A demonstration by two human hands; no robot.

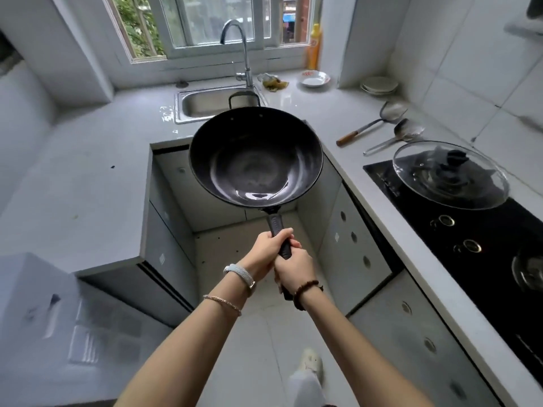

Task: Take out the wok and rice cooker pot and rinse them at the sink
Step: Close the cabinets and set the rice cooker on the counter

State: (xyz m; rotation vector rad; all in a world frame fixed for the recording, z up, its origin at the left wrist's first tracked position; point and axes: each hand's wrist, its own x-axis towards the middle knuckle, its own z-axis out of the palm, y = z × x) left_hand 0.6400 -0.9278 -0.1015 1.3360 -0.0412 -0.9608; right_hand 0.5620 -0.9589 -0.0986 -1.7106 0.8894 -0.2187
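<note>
- Left countertop (pixel 88 177): pale stone run from 8 to 10 o'clock of the wok. Its inner edge turns a square corner just left of the wok's rim, with a narrow gap showing between them.
- Sink (pixel 199 105): steel basin at 11 o'clock of the wok, set in the counter below the window. The gooseneck faucet (pixel 246 57) stands at its back right corner, and water lies on the counter by its left rim.
- Wok (pixel 255 160): dark and round-bottomed, held in the air with its mouth up, over the recess where the two counter runs meet. Its far loop handle (pixel 244 99) overlaps the sink's near right corner in view, and its right rim overlaps the right counter's edge. Its height above those edges cannot be judged.
- Left hand (pixel 269 248): fingers curled round the long handle (pixel 276 227) in the forward grip, at 6 o'clock of the wok.
- Right hand (pixel 293 268): wrapped round the same handle just behind, touching the left hand.
- Floor (pixel 249 333): pale tiled strip running from 6 to 12 o'clock between the cabinet fronts, with a shoe (pixel 310 365) at 6 o'clock.
- Right countertop (pixel 332 113): white bowl (pixel 314 79) and stacked plates (pixel 379 85) at 1 o'clock. The skimmer (pixel 390 111) and ladle (pixel 407 129) lie at 2 o'clock, well apart from the wok.
- Gas hob (pixel 470 245): black glass top at 3 to 4 o'clock, close to the counter's front edge. A glass lid (pixel 449 174) rests on it.
</note>
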